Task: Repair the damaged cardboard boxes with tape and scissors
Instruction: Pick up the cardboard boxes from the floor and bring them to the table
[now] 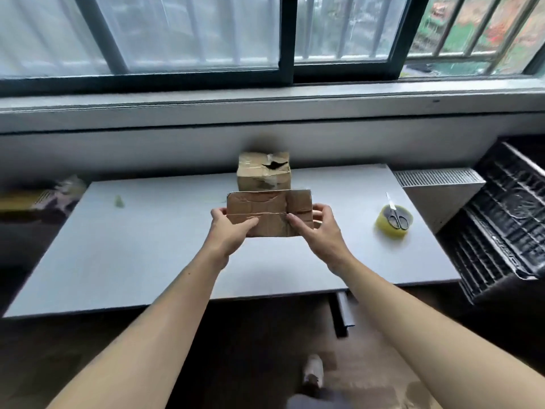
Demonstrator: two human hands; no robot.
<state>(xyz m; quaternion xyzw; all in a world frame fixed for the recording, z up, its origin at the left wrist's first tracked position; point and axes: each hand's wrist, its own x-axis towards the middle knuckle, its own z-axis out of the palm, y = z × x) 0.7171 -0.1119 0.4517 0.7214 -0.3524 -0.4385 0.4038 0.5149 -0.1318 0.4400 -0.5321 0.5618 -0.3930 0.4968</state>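
Observation:
A flat, creased cardboard box [269, 206] with a split seam across its top is held over the middle of the white table [147, 249]. My left hand [228, 228] grips its left end and my right hand [320, 228] grips its right end, thumbs on top by the seam. Behind it a second, taller cardboard box [263, 172] stands on the table with a torn hole in its top. At the right of the table lies a yellowish tape roll [383, 224], with a pair of scissors [396, 215] resting on top of it.
A small greenish scrap [118, 201] lies at the table's left rear. A black plastic crate [501, 225] leans beside the table's right edge, with a white heater unit [439, 184] behind it. A window sill and wall run along the back. Clutter sits at the left.

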